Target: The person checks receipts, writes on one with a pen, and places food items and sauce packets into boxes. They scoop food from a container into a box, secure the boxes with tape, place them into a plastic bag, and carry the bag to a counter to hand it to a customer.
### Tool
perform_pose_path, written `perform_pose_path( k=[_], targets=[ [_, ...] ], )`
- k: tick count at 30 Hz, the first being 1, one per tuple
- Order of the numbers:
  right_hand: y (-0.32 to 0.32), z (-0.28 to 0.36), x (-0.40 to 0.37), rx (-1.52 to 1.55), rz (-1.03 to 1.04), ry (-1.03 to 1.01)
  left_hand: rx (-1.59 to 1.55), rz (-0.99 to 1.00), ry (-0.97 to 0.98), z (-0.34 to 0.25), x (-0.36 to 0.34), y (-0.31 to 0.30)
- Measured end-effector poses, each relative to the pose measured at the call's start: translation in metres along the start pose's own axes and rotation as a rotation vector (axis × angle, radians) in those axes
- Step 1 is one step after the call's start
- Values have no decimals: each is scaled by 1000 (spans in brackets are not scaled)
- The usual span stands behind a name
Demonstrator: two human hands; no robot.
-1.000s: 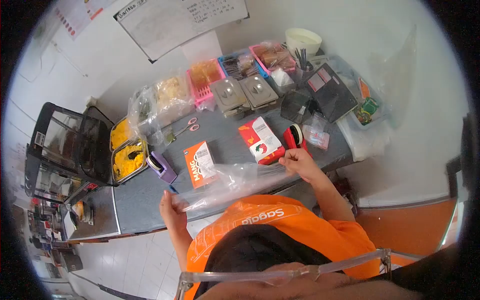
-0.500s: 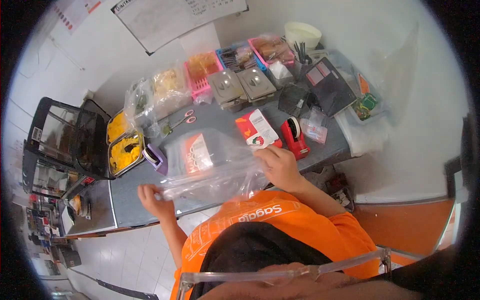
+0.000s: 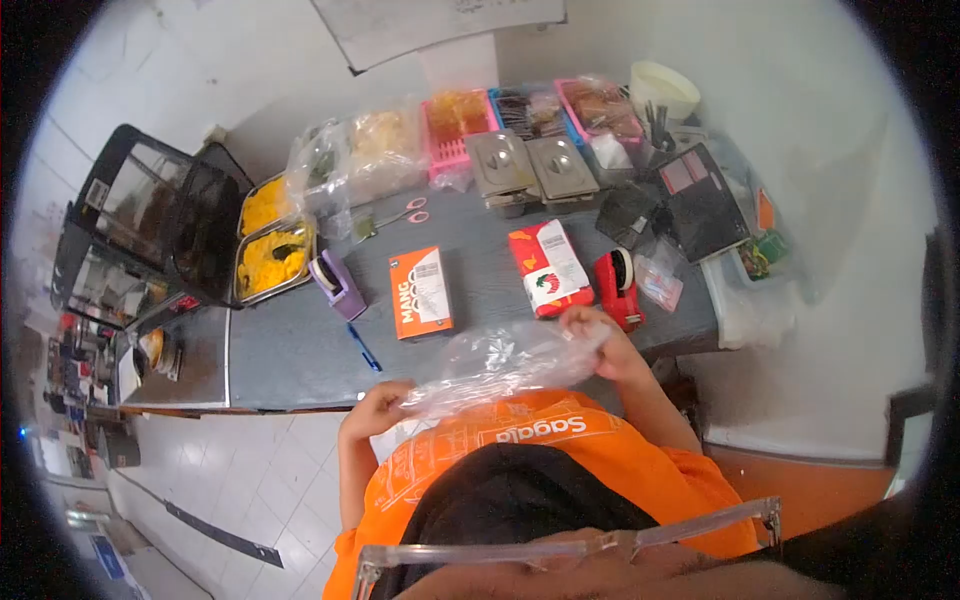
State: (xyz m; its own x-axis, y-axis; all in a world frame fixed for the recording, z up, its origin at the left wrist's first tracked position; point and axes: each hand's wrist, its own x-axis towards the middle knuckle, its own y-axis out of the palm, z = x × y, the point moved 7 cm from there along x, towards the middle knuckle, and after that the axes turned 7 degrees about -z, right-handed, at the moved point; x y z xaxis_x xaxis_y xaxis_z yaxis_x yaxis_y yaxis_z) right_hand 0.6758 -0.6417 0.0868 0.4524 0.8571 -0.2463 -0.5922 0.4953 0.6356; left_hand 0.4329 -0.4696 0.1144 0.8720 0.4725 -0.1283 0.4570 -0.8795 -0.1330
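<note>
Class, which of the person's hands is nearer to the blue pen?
Left. The left hand is just on the person's side of the blue pen; the right hand is farther right, by the red tape dispenser.

The one view looked out from the wearer's head, forward and steeply down over the orange shirt [image 3: 640, 490]. The glasses [image 3: 490, 553] sat closest to the lens, large along the bottom edge (some of the frame lay right across the shirt). The left hand [image 3: 380, 410] and right hand [image 3: 605, 345] came next, below the middle, with the table [image 3: 290, 355] beyond them, seen from above at a slant. Farther off, the camera faced the pale wall [image 3: 850, 250], and the top edge cut through the whiteboard [image 3: 440, 15]. The wide, round field bent toward its dark rim and took in the tiled floor [image 3: 230, 450] at lower left.
</note>
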Motion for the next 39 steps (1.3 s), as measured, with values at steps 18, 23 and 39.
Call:
perform_pose_path(
  k=[18,23,39],
  targets=[
    [-68,-34,58,-1010,-197,-238,-459,-602,-222,107,11,-26],
    [-44,4,98,-1760,-735,-262,-475,-598,-423,153,9,-25],
    [32,-69,41,-1877,627,-221,-305,-546,-525,188,78,22]
  ],
)
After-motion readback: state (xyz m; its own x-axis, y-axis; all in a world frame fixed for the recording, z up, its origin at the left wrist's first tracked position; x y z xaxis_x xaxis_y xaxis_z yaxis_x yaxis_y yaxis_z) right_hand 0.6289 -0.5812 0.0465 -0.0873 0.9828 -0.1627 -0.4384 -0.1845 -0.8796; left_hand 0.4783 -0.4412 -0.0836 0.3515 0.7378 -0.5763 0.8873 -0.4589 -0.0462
